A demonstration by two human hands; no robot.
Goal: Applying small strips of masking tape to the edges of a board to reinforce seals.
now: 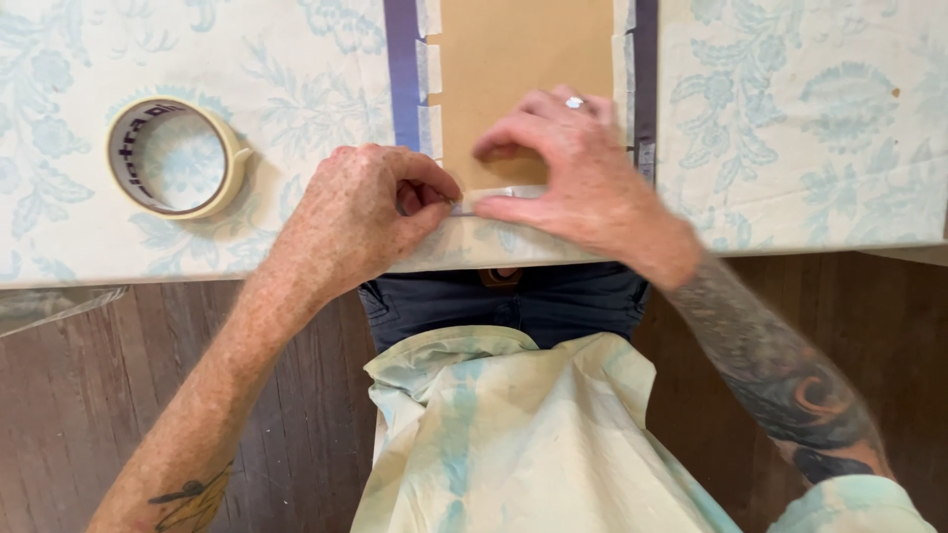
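A surface (790,118) under a pale blue floral cloth stands over a dark wooden floor (296,415). At its near edge lies a brown board (523,59), bordered by short tape pieces (429,69). The left hand (360,212) pinches a tape strip (494,192) at one end, seemingly to keep it taut, while the right hand (573,168) lies open, fingers pressing it along the board's near edge. A masking tape roll (178,158) rests toward the left edge. The board's far end is cut off; the hands hide most of the strip.

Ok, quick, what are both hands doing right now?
Left hand: closed, pinching a strip of tape.
Right hand: open, fingers pressing the tape onto the cardboard.
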